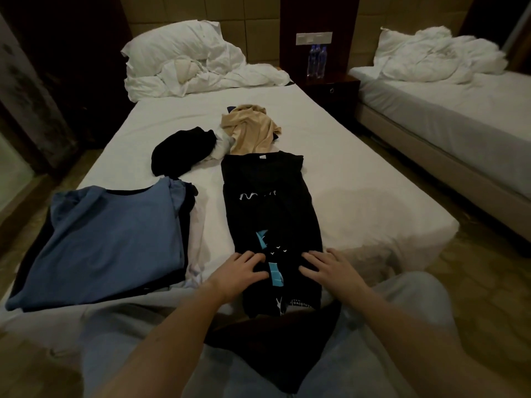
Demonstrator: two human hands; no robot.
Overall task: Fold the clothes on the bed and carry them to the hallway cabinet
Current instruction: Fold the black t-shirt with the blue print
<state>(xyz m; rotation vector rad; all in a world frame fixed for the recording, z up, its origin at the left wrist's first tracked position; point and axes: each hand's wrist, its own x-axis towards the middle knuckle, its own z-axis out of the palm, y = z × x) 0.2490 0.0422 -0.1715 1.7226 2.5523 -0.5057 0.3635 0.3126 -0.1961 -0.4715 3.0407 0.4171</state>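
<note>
Both hands, left hand (240, 268) and right hand (326, 268), press flat with fingers spread on one black shirt (270, 214) (folded lengthwise) at the bed (359, 196) near edge; one blue folded stack (109, 242) fills the near-left corner; two loose garments, black garment (182, 150) and beige garment (253, 127), lie mid-bed.

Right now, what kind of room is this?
Probably a hotel bedroom: two beds, the near bed and a second bed, a nightstand between them, and water bottles on it.
</note>
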